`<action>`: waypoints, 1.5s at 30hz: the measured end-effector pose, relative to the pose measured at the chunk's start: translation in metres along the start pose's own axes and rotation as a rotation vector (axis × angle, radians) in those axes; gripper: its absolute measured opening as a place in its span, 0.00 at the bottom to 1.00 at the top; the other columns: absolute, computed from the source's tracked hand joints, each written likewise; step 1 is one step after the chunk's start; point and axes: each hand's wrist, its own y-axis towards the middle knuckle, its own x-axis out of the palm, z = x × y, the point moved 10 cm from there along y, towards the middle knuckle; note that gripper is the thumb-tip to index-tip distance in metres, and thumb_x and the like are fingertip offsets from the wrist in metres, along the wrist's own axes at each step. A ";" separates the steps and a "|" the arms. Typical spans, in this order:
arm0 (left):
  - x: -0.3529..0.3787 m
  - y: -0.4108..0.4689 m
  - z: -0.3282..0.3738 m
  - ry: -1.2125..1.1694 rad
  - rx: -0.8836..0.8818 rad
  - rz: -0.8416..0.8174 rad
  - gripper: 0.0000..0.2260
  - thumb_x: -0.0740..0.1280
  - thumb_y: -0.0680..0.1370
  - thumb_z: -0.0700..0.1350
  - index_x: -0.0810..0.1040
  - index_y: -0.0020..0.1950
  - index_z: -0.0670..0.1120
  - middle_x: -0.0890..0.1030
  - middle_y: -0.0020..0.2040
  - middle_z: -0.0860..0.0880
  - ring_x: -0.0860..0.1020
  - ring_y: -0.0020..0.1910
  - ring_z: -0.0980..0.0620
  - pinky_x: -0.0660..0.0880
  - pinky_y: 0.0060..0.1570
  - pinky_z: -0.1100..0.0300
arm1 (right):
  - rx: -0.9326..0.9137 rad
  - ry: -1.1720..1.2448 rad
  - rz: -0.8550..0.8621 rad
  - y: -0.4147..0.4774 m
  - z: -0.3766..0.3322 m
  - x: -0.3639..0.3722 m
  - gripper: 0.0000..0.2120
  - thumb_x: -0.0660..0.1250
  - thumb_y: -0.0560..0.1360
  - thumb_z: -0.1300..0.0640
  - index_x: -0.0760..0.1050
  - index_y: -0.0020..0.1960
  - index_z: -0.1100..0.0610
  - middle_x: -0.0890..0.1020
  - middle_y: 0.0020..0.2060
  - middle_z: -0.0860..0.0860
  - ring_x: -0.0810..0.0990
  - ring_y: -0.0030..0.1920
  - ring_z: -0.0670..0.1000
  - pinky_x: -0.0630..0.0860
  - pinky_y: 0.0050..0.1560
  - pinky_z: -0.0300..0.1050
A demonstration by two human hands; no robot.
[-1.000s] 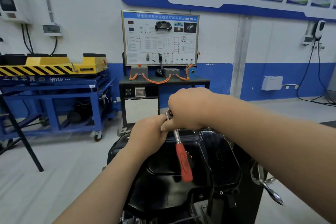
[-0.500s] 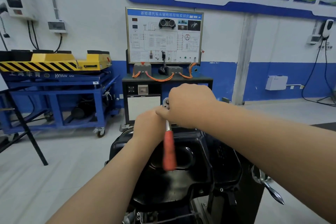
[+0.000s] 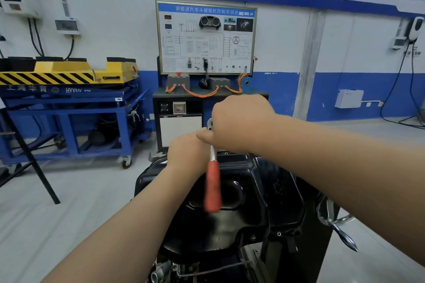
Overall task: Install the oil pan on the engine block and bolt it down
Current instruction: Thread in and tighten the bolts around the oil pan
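Black and glossy, the pressed-steel oil pan [image 3: 230, 232] is sitting sump-up on the engine block [image 3: 162, 271], whose bare metal is showing only at the bottom edge of the view. The person is working at the pan's far rim; the bolt itself is hidden under the hands. The right hand [image 3: 241, 124] is curling its fingers over the head of the chrome-shanked ratchet with the red-orange grip [image 3: 212, 188], thumb lying across the shank. The left hand [image 3: 186, 151] is pressing in just beside it and touching it. Its fingers are turned away, so I cannot tell whether they are gripping the socket or only bracing.

Doing this well probably means keeping the socket square on the bolt, with the palm bearing straight down over the ratchet head so it is not rocking off. Holding so close to the head suits running a bolt down lightly. For final tightening, a hand should be moving out onto the grip and pulling smoothly, working evenly around the rim so the flange is seating flat.

Compared with a second ago, the grip is no longer slanting toward the person's right and is now pointing almost straight back at them. Since half a second ago it is barely shifting. Both hands are staying at the same spot on the far rim, and the pan is not moving.
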 end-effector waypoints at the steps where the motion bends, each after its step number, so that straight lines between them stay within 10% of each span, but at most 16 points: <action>1: -0.002 0.000 0.000 -0.044 0.008 0.019 0.12 0.57 0.77 0.44 0.62 0.34 0.49 0.67 0.32 0.51 0.76 0.37 0.44 0.62 0.33 0.59 | -0.084 -0.058 0.023 0.000 -0.006 -0.004 0.22 0.56 0.76 0.40 0.64 0.31 0.54 0.68 0.29 0.50 0.67 0.28 0.50 0.64 0.27 0.41; 6: -0.009 -0.006 0.002 -0.093 0.025 0.109 0.20 0.56 0.79 0.51 0.56 0.29 0.50 0.61 0.24 0.54 0.64 0.24 0.50 0.57 0.25 0.60 | -0.546 -0.389 0.091 -0.008 -0.038 -0.015 0.06 0.61 0.75 0.61 0.75 0.49 0.55 0.76 0.45 0.50 0.76 0.47 0.55 0.69 0.41 0.48; 13: 0.000 -0.004 -0.008 -0.059 -0.080 0.005 0.11 0.56 0.77 0.42 0.62 0.33 0.47 0.69 0.31 0.51 0.69 0.33 0.47 0.63 0.32 0.59 | -0.002 -0.028 -0.096 0.001 -0.009 0.001 0.21 0.54 0.78 0.42 0.62 0.32 0.53 0.68 0.30 0.50 0.66 0.29 0.50 0.64 0.29 0.42; 21: -0.006 -0.005 -0.005 -0.138 -0.058 0.125 0.14 0.53 0.81 0.54 0.66 0.39 0.48 0.68 0.29 0.53 0.70 0.29 0.48 0.61 0.28 0.59 | -0.392 -0.354 0.005 0.006 -0.032 -0.020 0.09 0.61 0.76 0.62 0.74 0.55 0.56 0.73 0.50 0.53 0.73 0.50 0.56 0.74 0.42 0.52; 26: -0.004 -0.008 -0.013 -0.113 -0.108 0.097 0.16 0.56 0.80 0.50 0.62 0.33 0.47 0.62 0.26 0.53 0.70 0.29 0.46 0.59 0.26 0.61 | -0.094 -0.224 -0.017 0.011 -0.015 -0.012 0.20 0.56 0.77 0.45 0.64 0.31 0.53 0.68 0.30 0.49 0.66 0.28 0.50 0.59 0.27 0.41; 30: 0.003 -0.005 -0.012 -0.117 -0.096 0.029 0.12 0.56 0.78 0.44 0.62 0.34 0.48 0.64 0.28 0.52 0.68 0.31 0.46 0.63 0.31 0.59 | -0.108 -0.157 -0.007 0.007 -0.023 -0.010 0.20 0.56 0.78 0.43 0.65 0.31 0.53 0.69 0.31 0.49 0.67 0.29 0.50 0.60 0.27 0.42; 35: -0.002 -0.007 -0.003 -0.114 -0.060 0.111 0.13 0.55 0.80 0.52 0.67 0.39 0.48 0.64 0.27 0.54 0.68 0.27 0.49 0.61 0.27 0.59 | -0.470 -0.403 0.045 -0.001 -0.037 -0.019 0.09 0.61 0.76 0.60 0.74 0.55 0.55 0.71 0.47 0.51 0.72 0.49 0.53 0.65 0.40 0.48; 40: 0.004 -0.006 -0.014 -0.087 -0.123 0.061 0.11 0.55 0.79 0.47 0.64 0.37 0.47 0.65 0.30 0.52 0.70 0.31 0.46 0.60 0.28 0.60 | -0.172 -0.260 0.041 0.006 -0.026 -0.013 0.19 0.58 0.78 0.47 0.64 0.31 0.54 0.66 0.30 0.49 0.65 0.27 0.50 0.59 0.27 0.41; 45: 0.001 -0.006 -0.016 -0.140 -0.137 0.066 0.16 0.55 0.80 0.49 0.60 0.32 0.48 0.68 0.29 0.50 0.66 0.28 0.48 0.60 0.28 0.59 | -0.246 -0.253 0.017 0.007 -0.036 -0.016 0.14 0.60 0.77 0.50 0.67 0.34 0.54 0.68 0.33 0.50 0.67 0.30 0.50 0.60 0.27 0.42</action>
